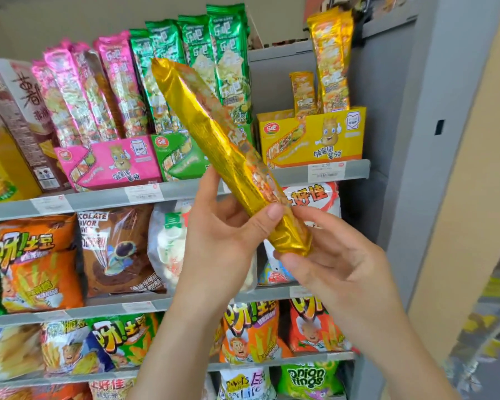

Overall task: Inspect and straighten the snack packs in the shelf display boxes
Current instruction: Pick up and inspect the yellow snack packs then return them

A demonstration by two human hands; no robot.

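A long gold snack pack (214, 140) is held out in front of the shelf, tilted with its top end up to the left. My left hand (223, 229) grips its lower part, thumb across the front. My right hand (329, 264) holds its bottom end from the right. On the top shelf stand three display boxes: a pink box (113, 163) with several pink packs, a green box (179, 160) with several green packs, and a yellow box (312, 137) with two gold packs (331, 59) upright at its right side.
Tall boxed snacks (15, 125) stand at the top shelf's left. Lower shelves hold orange, brown and white snack bags (38, 261). A grey shelf upright (399, 168) rises on the right. Price labels run along the shelf rail (98, 197).
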